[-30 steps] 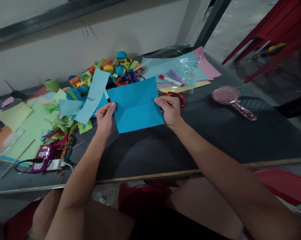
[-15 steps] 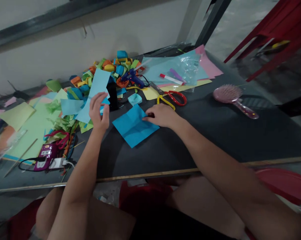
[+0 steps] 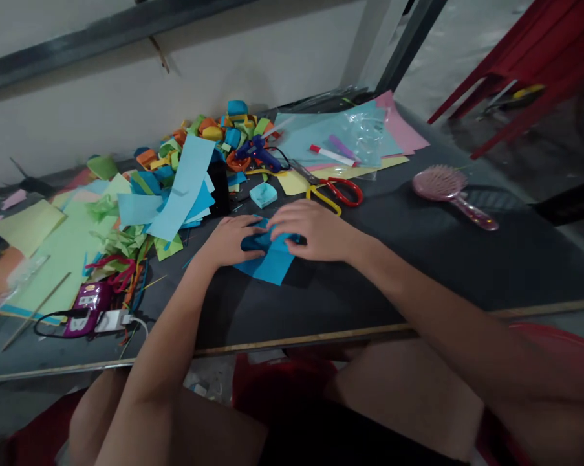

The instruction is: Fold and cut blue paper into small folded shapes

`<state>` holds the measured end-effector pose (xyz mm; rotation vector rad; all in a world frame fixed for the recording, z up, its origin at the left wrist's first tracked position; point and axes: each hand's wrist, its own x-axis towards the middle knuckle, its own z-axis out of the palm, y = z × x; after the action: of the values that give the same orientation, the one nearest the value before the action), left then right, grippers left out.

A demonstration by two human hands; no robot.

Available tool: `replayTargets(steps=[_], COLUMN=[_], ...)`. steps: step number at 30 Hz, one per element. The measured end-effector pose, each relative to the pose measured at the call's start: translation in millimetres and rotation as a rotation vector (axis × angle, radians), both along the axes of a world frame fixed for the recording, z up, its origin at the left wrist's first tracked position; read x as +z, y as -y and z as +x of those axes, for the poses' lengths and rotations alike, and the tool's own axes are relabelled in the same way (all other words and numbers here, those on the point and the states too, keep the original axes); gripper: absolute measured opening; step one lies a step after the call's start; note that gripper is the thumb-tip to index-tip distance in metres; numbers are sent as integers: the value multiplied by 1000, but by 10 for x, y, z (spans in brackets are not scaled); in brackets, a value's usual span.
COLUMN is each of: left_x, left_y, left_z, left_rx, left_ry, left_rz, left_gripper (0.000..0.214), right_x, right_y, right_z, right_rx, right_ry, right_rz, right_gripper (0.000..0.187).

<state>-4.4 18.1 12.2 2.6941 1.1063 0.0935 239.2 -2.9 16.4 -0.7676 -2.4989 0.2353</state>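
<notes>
A square sheet of bright blue paper (image 3: 270, 266) lies creased and partly bent up on the dark table in front of me. My left hand (image 3: 231, 241) rests at its left side, thumb and fingers spread apart and touching the paper. From the right, my right hand (image 3: 315, 232) has its fingers curled over the sheet, pinching it near the upper right; the fingertips partly hide the fold. Just behind the sheet sits a small light-blue folded paper piece (image 3: 263, 194). Scissors (image 3: 333, 191) with red and yellow handles lie beyond my right hand.
Colourful folded paper pieces (image 3: 214, 133) pile against the wall beside a blue glue gun (image 3: 257, 152). Light-blue strips (image 3: 185, 188) and green sheets (image 3: 63, 252) lie left. A purple device (image 3: 90, 307) with cables is near the front edge; a pink hairbrush (image 3: 451, 191) lies right.
My left hand has come down from the light-blue strips to the blue sheet. My right hand has shifted slightly over the sheet, which has turned and is now bent up.
</notes>
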Motion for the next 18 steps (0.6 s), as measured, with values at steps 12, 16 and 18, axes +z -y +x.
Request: replayTargets(steps=[12,16,18], left_x=[9,-1,-21], left_y=[38,28,17], left_z=[18,0,-12], left_rx=[83,137,185], left_ry=[21,2,8], left_rz=[45,61,72], left_gripper=[63,64,66], right_x=[-176,-221,-252], right_y=[253,181,149], right_z=[158,118,117], right_rx=[226,280,283], right_ry=[80,72,71], right_rz=[194,83,39], right_gripper=[19,21,22])
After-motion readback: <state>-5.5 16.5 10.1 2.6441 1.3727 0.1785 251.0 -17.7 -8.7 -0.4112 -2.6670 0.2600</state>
